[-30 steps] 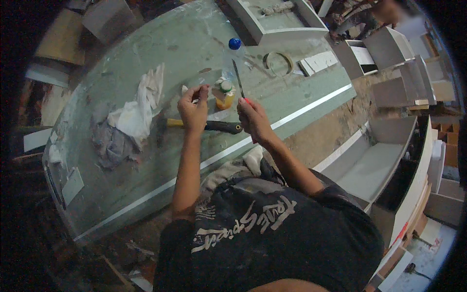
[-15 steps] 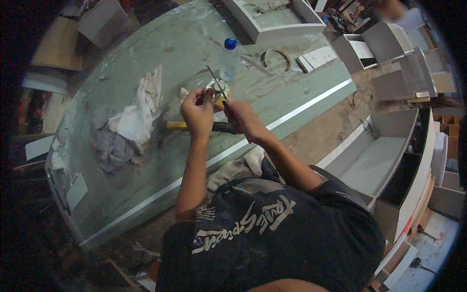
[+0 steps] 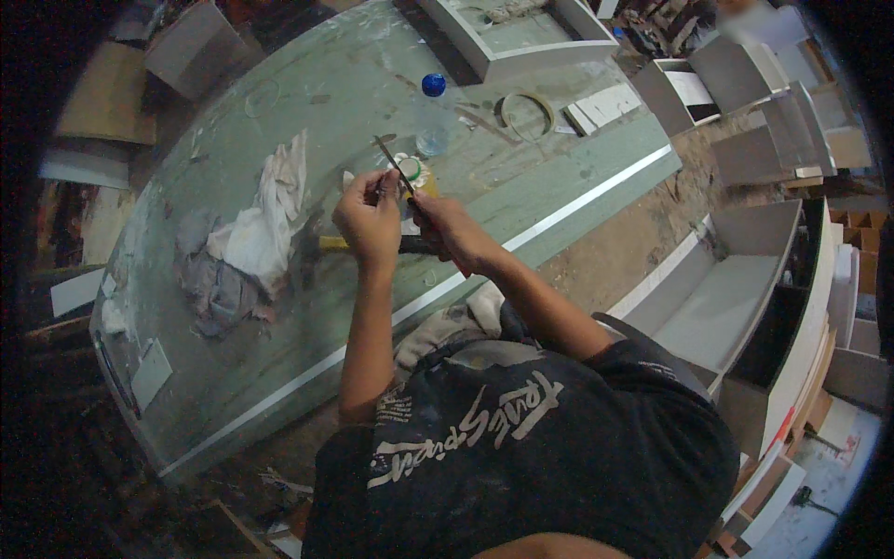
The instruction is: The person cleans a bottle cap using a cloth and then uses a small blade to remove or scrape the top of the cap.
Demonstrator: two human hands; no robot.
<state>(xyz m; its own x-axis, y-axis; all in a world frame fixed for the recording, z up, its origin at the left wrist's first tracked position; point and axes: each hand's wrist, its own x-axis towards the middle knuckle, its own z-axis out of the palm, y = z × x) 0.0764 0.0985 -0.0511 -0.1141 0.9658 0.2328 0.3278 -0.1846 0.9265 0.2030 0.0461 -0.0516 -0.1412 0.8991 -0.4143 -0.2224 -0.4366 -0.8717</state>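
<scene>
My right hand (image 3: 451,230) is closed around the handle of a thin, dark, knife-like blade (image 3: 395,160), which slants up and to the left; a red end shows below the fist. Close beside the blade, my left hand (image 3: 369,212) has its fingers pinched together, and whatever they hold is too small to make out. Just beyond both hands is a yellow bottle (image 3: 427,182) with a green cap and whitish matter around its top, partly hidden. Under my wrists lies a tool with a yellow and black handle (image 3: 333,242), its middle covered by my left forearm.
A clear bottle (image 3: 431,140) with a blue cap stands farther back on the green table (image 3: 354,102). Nearby are a coiled band (image 3: 506,114) and white strips (image 3: 603,110). Crumpled cloths (image 3: 256,244) lie left. A box frame (image 3: 540,61) sits at the back; grey cabinet parts (image 3: 717,298) stand right.
The blade has tilted farther left, its tip now left of the green cap. My left hand has shifted slightly left, and my right hand a little lower and left.
</scene>
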